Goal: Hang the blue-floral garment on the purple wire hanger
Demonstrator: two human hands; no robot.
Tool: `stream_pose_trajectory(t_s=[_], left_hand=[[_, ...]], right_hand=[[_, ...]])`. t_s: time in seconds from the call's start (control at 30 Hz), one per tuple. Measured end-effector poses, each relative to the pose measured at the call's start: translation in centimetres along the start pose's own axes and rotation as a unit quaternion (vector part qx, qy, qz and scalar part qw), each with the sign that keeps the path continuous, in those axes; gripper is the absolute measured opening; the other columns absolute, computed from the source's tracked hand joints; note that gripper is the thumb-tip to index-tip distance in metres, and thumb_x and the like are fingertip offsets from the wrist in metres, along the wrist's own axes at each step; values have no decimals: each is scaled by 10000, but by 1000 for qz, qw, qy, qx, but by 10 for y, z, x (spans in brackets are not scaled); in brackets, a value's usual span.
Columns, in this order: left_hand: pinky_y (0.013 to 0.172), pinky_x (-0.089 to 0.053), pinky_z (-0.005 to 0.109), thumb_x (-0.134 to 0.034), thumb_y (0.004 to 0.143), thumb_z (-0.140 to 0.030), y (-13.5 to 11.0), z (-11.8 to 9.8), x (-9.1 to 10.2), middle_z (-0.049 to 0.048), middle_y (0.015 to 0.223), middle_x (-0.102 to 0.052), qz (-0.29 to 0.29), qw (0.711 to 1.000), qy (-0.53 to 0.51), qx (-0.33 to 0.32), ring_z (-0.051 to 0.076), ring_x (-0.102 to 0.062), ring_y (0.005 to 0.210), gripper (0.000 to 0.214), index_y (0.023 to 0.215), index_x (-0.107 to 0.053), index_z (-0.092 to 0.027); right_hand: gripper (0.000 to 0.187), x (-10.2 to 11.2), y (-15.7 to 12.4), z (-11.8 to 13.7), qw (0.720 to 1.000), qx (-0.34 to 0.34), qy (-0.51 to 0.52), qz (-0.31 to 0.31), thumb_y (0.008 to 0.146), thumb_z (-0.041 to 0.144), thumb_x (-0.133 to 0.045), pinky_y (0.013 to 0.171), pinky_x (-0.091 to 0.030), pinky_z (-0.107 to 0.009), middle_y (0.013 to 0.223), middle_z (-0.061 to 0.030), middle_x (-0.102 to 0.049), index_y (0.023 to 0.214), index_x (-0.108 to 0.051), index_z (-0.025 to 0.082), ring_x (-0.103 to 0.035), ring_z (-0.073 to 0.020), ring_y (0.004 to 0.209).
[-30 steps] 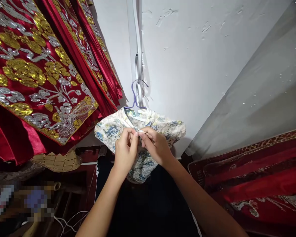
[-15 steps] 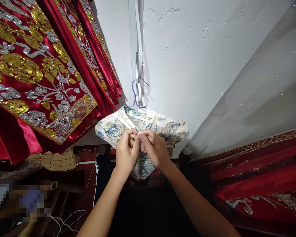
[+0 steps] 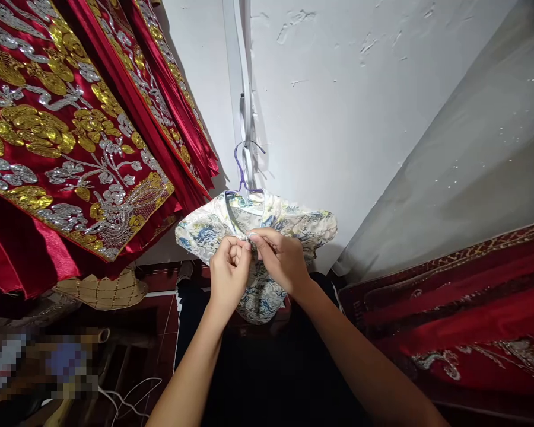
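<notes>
1. A short-sleeved garment of cream cloth with blue, grey and yellow floral patterning (image 3: 262, 290) hangs directly behind and around the grip, its sleeves spreading to either side and its lower part dropping below the fingers.
2. At the front neckline, the left hand (image 3: 229, 270) has thumb and forefinger pressed together, pinching the garment's edge.
3. Just to its right, the right hand (image 3: 287, 267) pinches the neighbouring edge between thumb and forefinger; the detail between the fingertips is too small to make out.
4. Half a second ago the two sets of fingertips met closely; now a slight gap shows between them, the right hand sits a little farther right, and the neck opening above looks wider.
5. Above the grip, a slim purple hanger (image 3: 242, 178) fills the neckline, its hook caught at a pale, narrow strap-like strip (image 3: 244, 118) running up the scuffed white wall (image 3: 338, 148).
6. Up and left of the grip hangs glossy red satin cloth with gold and silver floral embroidery (image 3: 62, 130).
7. To the right, a translucent greyish sheet (image 3: 454, 196) slants down towards red decorated fabric (image 3: 471, 320).
8. Low and left lie a beige, gold-latticed item (image 3: 104, 289), thin white cable (image 3: 124, 397), and a pixelated patch where any lettering is unreadable.
</notes>
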State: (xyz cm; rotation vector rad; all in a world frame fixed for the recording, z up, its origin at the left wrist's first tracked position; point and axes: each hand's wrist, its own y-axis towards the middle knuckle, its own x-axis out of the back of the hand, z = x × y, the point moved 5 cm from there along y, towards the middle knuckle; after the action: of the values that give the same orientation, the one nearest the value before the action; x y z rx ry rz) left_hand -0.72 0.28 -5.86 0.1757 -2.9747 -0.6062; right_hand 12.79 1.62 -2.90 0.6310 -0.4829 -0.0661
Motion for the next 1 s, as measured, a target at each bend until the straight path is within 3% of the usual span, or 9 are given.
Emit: stream_pose_trajectory(t_s=[0.13, 0.23, 0.37, 0.47, 0.6, 0.7, 0.77, 0.83, 1.0], left_hand=[[516, -234, 217, -595, 946, -393, 5, 2, 4, -93, 536, -323, -33, 999, -3, -1, 79, -268, 491, 228, 855, -537, -192], [512, -247, 215, -611, 928, -384, 8, 7, 5, -91, 526, -353, -37, 999, -1, -5, 77, -299, 477, 213, 869, -566, -184], [510, -256, 225, -632, 907, -416, -13, 36, -6, -84, 516, -370, -5, 999, 1, 36, 83, -314, 475, 269, 804, -566, -177], [503, -236, 234, -629, 907, -460, -39, 60, -17, -90, 512, -316, 18, 996, -9, 87, 89, -291, 470, 310, 788, -577, -179], [574, -359, 241, -629, 909, -425, -39, 57, -12, -42, 607, -470, -49, 998, -7, 49, 120, -444, 567, 263, 812, -619, -182], [768, -439, 268, -665, 888, -360, -4, 33, 10, 13, 852, -596, -162, 985, 29, -59, 152, -559, 810, 181, 874, -612, -187], [858, -439, 286, -738, 829, -355, 27, 19, 23, 45, 1065, -596, -214, 970, 62, -100, 177, -570, 975, 315, 1060, -587, -205], [918, -433, 316, -795, 765, -378, 57, 10, 29, 67, 1146, -579, -208, 964, 127, -104, 213, -559, 1064, 458, 1137, -587, -209], [930, -455, 336, -694, 820, -314, 98, 12, 39, 71, 1078, -645, -133, 970, 173, -111, 235, -611, 1047, 148, 879, -743, -188]], right_hand=[[240, -2, 14, 12, 997, 66, -26, -26, 971, 308, -549, 628, -455, -251, 796, -36, -743, 998, -755, 190, -610, -128, 607], [215, 7, 26, 20, 996, 63, 27, -60, 961, 297, -569, 554, -433, -244, 641, -1, -654, 976, -752, 185, -547, -112, 532], [157, 60, 39, 25, 966, 45, 142, -211, 952, 274, -606, 492, -371, -241, 588, 29, -553, 969, -738, 191, -471, -98, 495], [99, 112, 34, 17, 922, 59, 190, -333, 915, 231, -670, 616, -426, -272, 616, 11, -547, 865, -738, 180, -487, -102, 557], [146, 148, 6, -28, 881, -53, 317, -346, 906, 243, -685, 622, -447, -268, 601, 16, -465, 778, -712, 182, -444, -110, 563], [162, 144, -29, -68, 805, -175, 495, -278, 923, 271, -635, 648, -513, -260, 609, 46, -410, 778, -616, 201, -493, -113, 579], [125, 135, -56, -90, 736, -244, 571, -270, 923, 191, -582, 748, -567, -299, 640, 51, -475, 802, -572, 219, -566, -121, 634], [141, 123, -80, -105, 682, -291, 606, -288, 907, 123, -541, 812, -588, -335, 688, 47, -561, 818, -567, 230, -617, -126, 690], [150, 83, -112, -121, 588, -329, 668, -314, 887, 103, -514, 846, -598, -349, 691, 46, -625, 855, -596, 224, -674, -126, 741]])
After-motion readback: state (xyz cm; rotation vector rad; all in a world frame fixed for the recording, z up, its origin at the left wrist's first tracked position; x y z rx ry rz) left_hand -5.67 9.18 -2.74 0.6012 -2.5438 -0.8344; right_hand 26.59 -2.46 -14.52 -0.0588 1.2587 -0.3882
